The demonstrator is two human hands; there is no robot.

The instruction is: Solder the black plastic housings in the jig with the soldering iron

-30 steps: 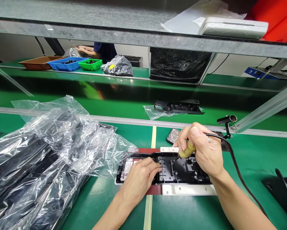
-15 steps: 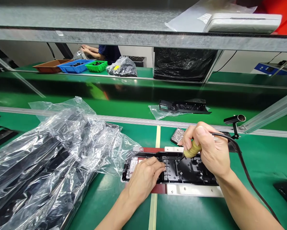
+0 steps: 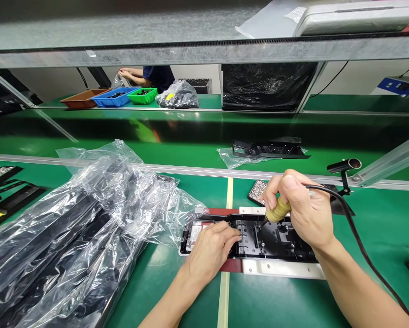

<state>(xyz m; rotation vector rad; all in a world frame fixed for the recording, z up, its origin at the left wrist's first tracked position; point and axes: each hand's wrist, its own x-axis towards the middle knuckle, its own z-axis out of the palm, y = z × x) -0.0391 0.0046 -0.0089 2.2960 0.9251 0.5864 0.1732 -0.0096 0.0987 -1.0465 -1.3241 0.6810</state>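
A long black plastic panel (image 3: 274, 241), its inner side up, lies in a fixture with white rails (image 3: 286, 269) and a dark red base (image 3: 231, 265). My left hand (image 3: 211, 253) rests over the panel's left part, thumb and fingers drawn together at the tips. Whatever may be between them is hidden. My right hand (image 3: 303, 205) is closed round the yellow wrapped handle of a corded soldering iron (image 3: 277, 210). Its thin tip slants down to the panel beside a raised rib. Behind the right hand, a small tray (image 3: 257, 191) holds tiny silvery pieces.
Clear bags of long black parts (image 3: 70, 237) cover the left bench. A black tube holder (image 3: 344, 166) stands back right. Behind the metal strip lies another black part (image 3: 269, 149). Across are bins (image 3: 115, 96), a bagged bundle (image 3: 178, 94) and a co-worker's arms (image 3: 136, 76). A shelf (image 3: 156, 52) spans above.
The whole view has shifted slightly, so the bench things appear farther right. Both hands keep nearly the same pose on the panel, and the iron's tip stays by the same rib.
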